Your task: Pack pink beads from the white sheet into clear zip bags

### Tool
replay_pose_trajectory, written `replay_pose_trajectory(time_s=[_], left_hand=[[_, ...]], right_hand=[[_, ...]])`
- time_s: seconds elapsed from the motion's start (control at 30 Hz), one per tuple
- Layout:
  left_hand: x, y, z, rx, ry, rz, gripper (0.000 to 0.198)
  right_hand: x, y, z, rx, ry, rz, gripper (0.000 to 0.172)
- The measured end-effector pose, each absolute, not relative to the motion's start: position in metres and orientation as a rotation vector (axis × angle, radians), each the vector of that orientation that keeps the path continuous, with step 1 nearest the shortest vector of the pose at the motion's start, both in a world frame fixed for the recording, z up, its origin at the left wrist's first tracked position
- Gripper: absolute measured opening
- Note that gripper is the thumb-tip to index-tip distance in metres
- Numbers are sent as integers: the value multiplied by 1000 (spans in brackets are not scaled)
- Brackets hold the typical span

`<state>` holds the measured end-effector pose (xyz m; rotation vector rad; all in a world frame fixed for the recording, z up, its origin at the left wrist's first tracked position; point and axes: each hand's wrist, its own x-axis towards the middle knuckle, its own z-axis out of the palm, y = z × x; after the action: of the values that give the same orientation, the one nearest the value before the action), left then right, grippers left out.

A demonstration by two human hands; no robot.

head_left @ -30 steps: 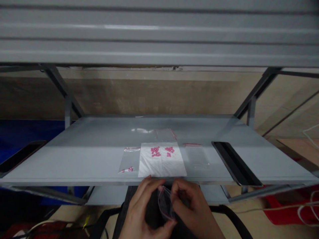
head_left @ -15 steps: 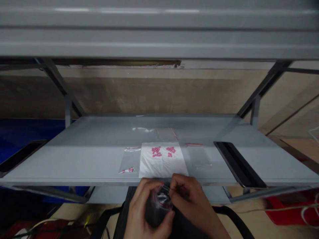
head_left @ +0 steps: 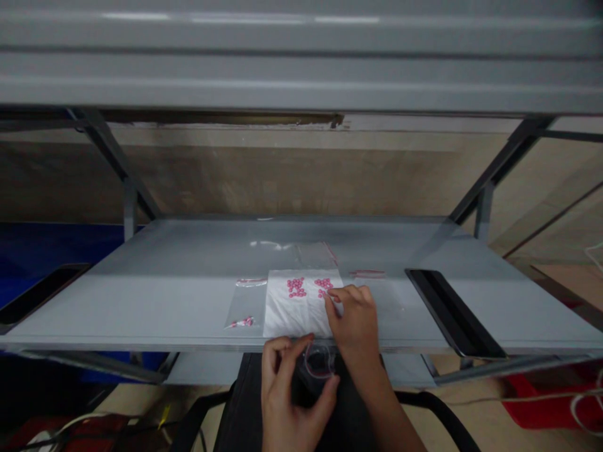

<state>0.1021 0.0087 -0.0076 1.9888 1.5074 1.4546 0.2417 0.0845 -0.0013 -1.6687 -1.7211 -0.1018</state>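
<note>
My left hand (head_left: 299, 392) is closed on a clear zip bag (head_left: 320, 364) below the shelf's front edge, and the red-rimmed mouth of the bag gapes between thumb and fingers. On a white tissue (head_left: 287, 320) lie small pink pills in two groups: a left group (head_left: 296, 287) and a right group (head_left: 323, 284). With thumb and index finger slightly apart, my right hand (head_left: 353, 314) reaches over the tissue's right side. Its fingertips are at the lower edge of the right group, and whether they touch a pill cannot be made out.
Left of the tissue lies a zip bag (head_left: 245, 301) with several pink pills inside. Other zip bags lie behind the tissue (head_left: 315, 254) and to its right (head_left: 370, 274). A dark flat device (head_left: 455, 311) rests at the grey shelf's (head_left: 141, 295) right, another (head_left: 42, 295) at the far left.
My right hand has left the bag's mouth and moved up and forward to the pills on the tissue. My left hand still holds the bag, now a little further right and with its mouth wide.
</note>
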Motion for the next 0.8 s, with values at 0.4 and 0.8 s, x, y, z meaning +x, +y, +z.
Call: replay_pose_trajectory(time_s=[0.4,0.8], left_hand=[[102,14,-5,1875,1483,1428,32],[99,14,-4,1865,1487,1417,34]], right_hand=[[241,62,32,-1388,-1746,394,9],[253,70,25,-1378,-1747,341,11]])
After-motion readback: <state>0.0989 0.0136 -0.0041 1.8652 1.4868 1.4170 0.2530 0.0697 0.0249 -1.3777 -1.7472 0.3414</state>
